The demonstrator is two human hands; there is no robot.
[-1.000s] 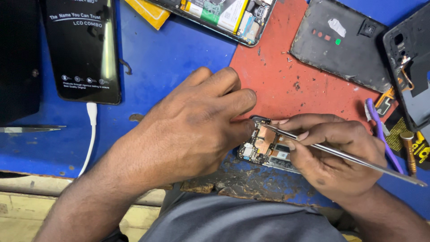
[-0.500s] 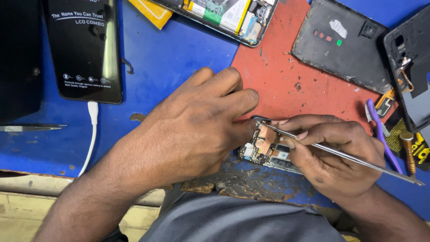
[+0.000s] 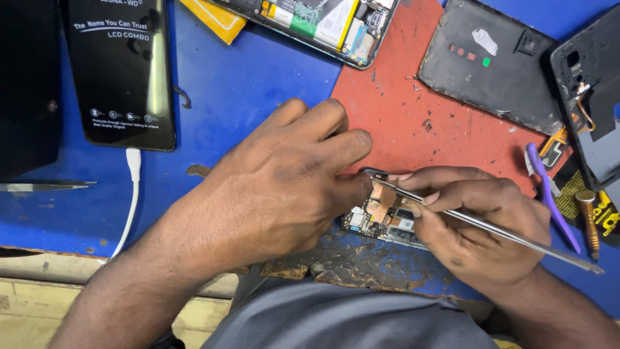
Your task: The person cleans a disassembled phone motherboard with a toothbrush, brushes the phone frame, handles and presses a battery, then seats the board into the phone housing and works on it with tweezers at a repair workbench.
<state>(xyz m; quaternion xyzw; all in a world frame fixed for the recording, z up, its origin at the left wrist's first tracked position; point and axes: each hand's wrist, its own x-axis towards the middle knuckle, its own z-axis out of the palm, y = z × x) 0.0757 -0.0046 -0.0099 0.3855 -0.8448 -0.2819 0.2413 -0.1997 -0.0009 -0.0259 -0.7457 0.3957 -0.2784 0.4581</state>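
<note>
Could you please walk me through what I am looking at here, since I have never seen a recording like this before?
This is a single view from a camera worn on a person's head, looking down at their own two bare hands over a workbench. The left hand steadies an opened phone with its circuit board exposed, on a bench covered by a red mat and a blue mat. The right hand holds metal tweezers, whose tip touches the board. Around them lie a black phone screen with a white cable plugged in, another opened phone at the top, a black back cover, a purple brush and a small screwdriver on the right.
</note>
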